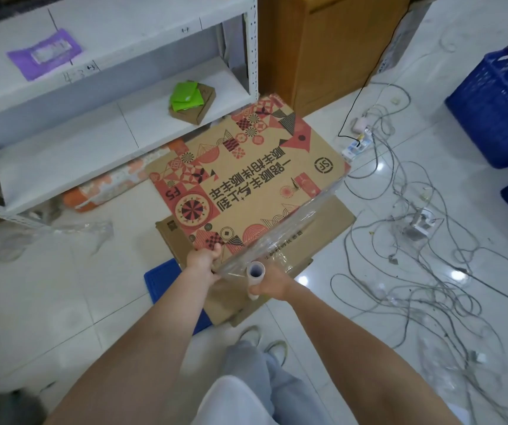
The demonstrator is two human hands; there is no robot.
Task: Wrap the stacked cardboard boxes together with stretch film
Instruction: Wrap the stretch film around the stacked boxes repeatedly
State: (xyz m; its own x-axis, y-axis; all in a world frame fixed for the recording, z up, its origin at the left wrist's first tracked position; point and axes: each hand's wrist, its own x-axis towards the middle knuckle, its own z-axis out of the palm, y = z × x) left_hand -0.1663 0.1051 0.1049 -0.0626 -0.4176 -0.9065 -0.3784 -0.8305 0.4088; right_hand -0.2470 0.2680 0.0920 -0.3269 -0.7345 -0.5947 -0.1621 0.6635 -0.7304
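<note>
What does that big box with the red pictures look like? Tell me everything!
The printed cardboard box is flat, brown, covered in red and black patterns and big characters. It lies tilted atop plainer cardboard boxes. The left hand grips its near edge. Clear stretch film runs along its right edge.
</note>
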